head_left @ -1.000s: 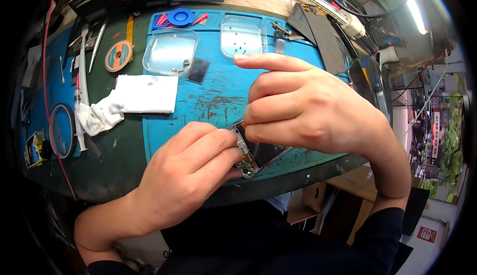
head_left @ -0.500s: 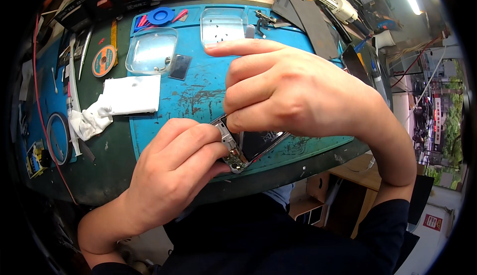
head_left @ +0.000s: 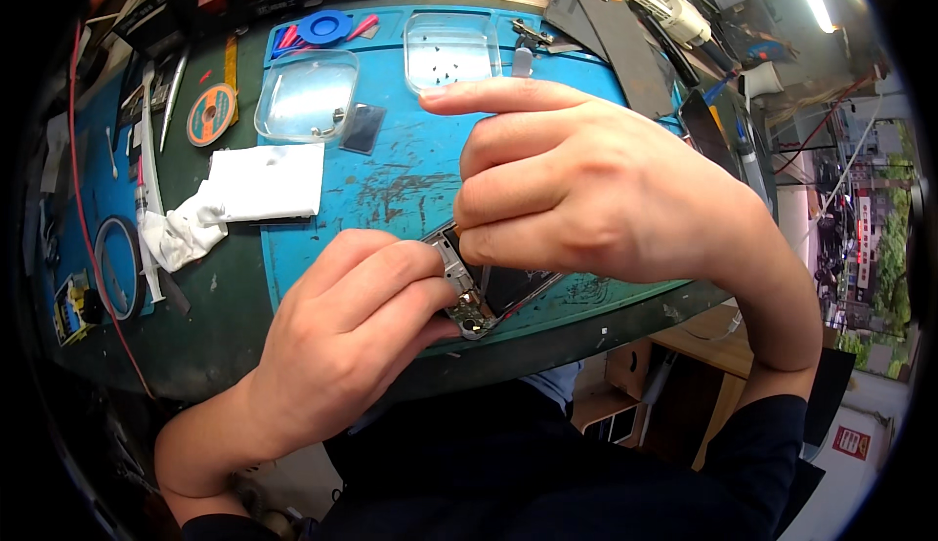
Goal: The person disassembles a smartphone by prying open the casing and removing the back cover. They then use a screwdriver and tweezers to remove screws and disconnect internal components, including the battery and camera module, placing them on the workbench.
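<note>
An opened smartphone (head_left: 508,289) lies tilted on the blue work mat (head_left: 391,184), its back off and a dark battery area showing. At its left end, metal brackets and a small circuit board (head_left: 472,315) are exposed. My left hand (head_left: 352,331) is closed around that end, fingers above and thumb along the near edge. Over the phone's far side hovers my right hand (head_left: 596,189), with its index finger stretched left and the other fingers curled down to the phone. Its thumb is hidden, and I cannot make out what the curled fingers pinch, if anything.
Behind my hands stand two clear plastic trays, one (head_left: 451,52) with tiny dark screws, the other (head_left: 306,96) with small metal parts. A dark square plate (head_left: 362,129), white cloth (head_left: 191,228), solder reel (head_left: 209,116) and syringe (head_left: 148,179) lie leftward. Phone panels (head_left: 616,47) rest back right.
My right hand has shifted slightly right over the phone, its fingers still curled. The left hand keeps its hold on the phone's end. The whole view has moved a little.
</note>
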Demonstrator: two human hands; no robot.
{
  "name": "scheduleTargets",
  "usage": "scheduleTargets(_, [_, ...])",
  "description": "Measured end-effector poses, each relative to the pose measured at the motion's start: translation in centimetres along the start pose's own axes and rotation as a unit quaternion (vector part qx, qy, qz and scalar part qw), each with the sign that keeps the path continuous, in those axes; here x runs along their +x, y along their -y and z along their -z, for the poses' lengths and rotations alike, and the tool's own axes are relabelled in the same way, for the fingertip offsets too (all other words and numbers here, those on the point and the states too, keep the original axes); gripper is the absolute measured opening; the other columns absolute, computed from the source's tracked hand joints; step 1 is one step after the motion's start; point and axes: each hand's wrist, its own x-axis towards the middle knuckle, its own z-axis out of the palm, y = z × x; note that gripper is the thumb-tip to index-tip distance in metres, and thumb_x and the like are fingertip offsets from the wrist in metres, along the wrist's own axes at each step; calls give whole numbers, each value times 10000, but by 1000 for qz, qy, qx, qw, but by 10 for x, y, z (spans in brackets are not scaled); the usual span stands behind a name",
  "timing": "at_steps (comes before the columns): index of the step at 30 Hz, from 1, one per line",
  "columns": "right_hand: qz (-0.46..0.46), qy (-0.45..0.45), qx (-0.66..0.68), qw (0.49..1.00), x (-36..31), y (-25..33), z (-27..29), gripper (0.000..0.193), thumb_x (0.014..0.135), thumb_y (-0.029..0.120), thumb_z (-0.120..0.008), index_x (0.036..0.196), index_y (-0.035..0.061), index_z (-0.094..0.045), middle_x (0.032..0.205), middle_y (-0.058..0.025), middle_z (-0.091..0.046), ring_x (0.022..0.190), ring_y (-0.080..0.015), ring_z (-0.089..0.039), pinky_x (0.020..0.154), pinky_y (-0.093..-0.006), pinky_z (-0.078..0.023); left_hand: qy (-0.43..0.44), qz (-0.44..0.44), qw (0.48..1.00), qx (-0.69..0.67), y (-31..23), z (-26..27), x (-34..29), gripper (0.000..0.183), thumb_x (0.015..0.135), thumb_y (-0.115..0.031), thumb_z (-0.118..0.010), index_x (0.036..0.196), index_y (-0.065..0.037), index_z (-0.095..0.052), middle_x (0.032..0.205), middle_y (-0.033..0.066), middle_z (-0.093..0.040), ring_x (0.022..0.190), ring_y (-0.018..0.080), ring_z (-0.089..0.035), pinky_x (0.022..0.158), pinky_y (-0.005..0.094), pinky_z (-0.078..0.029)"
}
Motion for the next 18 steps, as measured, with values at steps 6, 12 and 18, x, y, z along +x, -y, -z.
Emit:
scheduleTargets(6, [-10,26,32,999,2,-8,1,84,749,87,-740,826,70,-712,828,22,-639,829,-189,-644,1256,-504,-448,3,4,1000,1,0,1,-1,353,726,-67,-883,1038,-36,-719,1079,87,-694,978,317,-647,847,413,-529])
scheduleTargets(12, [-17,41,50,998,-1,-4,0,88,750,95,-740,830,76,-710,837,20,-645,844,-194,-645,1260,-517,-434,3,-4,1000,-6,0,0,-1,356,732,-65,-882,1046,-34,-715,1078,89,-688,981,319,-645,840,418,-526])
scheduleTargets(18, [-38,19,57,998,-10,-4,-2,121,768,75,-736,889,84,-743,916,7,-709,893,-199,-669,1223,-508,-458,0,2,1000,-5,0,0,0,376,737,-72,-888,1069,-36,-714,1098,94,-688,984,324,-636,858,425,-515])
